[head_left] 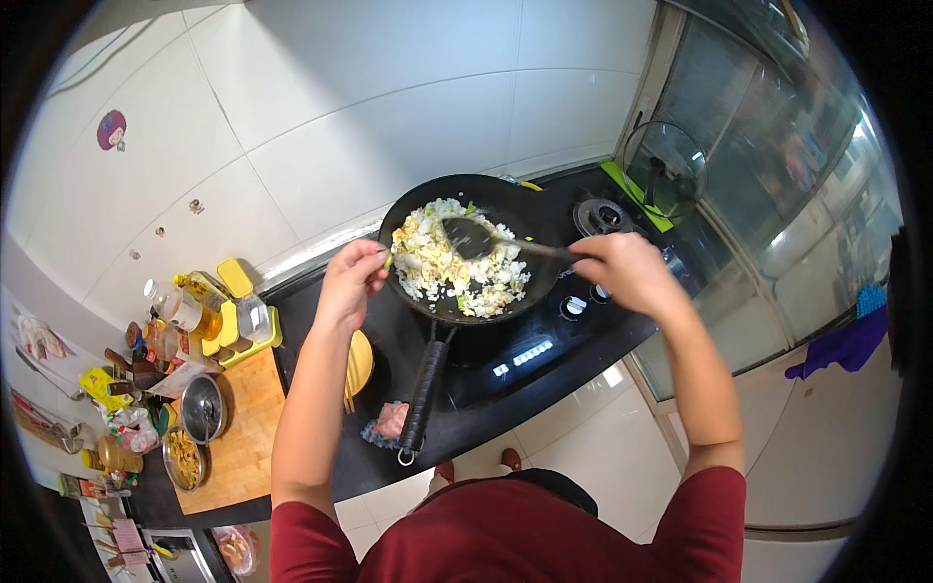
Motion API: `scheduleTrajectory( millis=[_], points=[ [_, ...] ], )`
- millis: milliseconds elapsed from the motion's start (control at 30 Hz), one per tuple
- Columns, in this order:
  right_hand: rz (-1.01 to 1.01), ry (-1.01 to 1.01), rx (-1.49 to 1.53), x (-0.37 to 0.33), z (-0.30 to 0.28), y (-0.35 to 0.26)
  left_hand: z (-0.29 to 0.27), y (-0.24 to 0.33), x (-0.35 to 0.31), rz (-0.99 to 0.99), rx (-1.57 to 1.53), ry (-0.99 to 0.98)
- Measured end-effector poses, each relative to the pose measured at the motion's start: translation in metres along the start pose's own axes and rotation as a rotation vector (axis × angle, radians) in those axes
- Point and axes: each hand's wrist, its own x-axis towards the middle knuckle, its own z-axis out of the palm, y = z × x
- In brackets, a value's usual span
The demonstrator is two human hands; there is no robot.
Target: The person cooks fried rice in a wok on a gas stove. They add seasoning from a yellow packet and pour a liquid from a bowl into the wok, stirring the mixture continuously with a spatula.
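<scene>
A black wok sits on the stove, holding fried rice with bits of egg and green. My right hand grips the handle of a spatula, whose dark blade rests on the rice. At the wok's left rim, my left hand pinches a small green piece, which looks like chopped scallion. The wok's long black handle points toward me, and neither hand touches it.
Left of the wok handle are a yellow bowl with chopsticks and a pink cloth. Farther left, a cutting board bears steel bowls, beside bottles. A glass lid leans behind the right burner.
</scene>
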Motion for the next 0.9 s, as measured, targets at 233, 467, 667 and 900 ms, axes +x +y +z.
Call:
scheduleTrajectory(
  millis=[233,467,667,900],
  points=[
    [0.223,-0.015,0.081,0.069,0.015,0.077,-0.030,-0.035,-0.085,-0.157,-0.378,0.101],
    [-0.054,-0.209,0.494,0.121,0.072,0.045,-0.023,-0.061,-0.130,-0.261,-0.517,0.049],
    [-0.366,-0.169,-0.087,0.068,0.013,-0.010,-0.032,-0.059,-0.134,-0.248,-0.531,0.097],
    [-0.372,-0.154,-0.359,-0.013,-0.044,-0.042,-0.031,-0.064,-0.130,-0.214,-0.492,0.095]
  ],
)
